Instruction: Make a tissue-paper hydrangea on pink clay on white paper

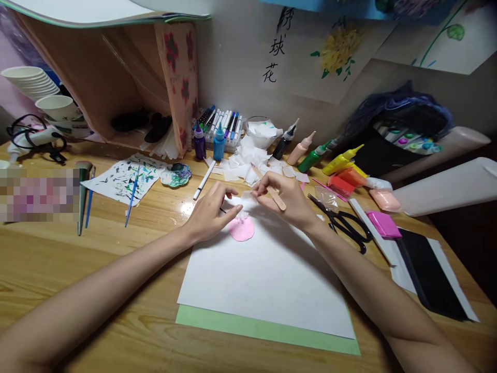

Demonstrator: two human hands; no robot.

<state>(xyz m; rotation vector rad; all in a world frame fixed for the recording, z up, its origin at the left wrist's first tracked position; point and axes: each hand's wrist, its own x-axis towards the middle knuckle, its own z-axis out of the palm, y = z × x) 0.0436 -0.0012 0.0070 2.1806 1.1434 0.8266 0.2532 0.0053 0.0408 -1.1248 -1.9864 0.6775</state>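
My right hand [285, 199] is closed around a flat wooden craft stick [276, 198], whose rounded end points toward me. Its fingertips also pinch what looks like a small piece of thin white paper [247, 195]. To the left, my left hand [212, 212] rests over the sheet's edge, thumb and fingers apart. Just below its thumb lies a round, flat pink piece [241, 229], with small whitish bits at its upper edge, partly hidden by the thumb. Under both hands is a white paper sheet [264, 280], on top of a green sheet [267, 334].
Cut white paper scraps [252, 155] lie behind my hands, near paint bottles [310, 158] and a marker box [233, 124]. Black scissors [344, 223] and a pink clay pack [382, 224] are at right. Brushes [133, 199] and a paint-stained paper [116, 178] are at left.
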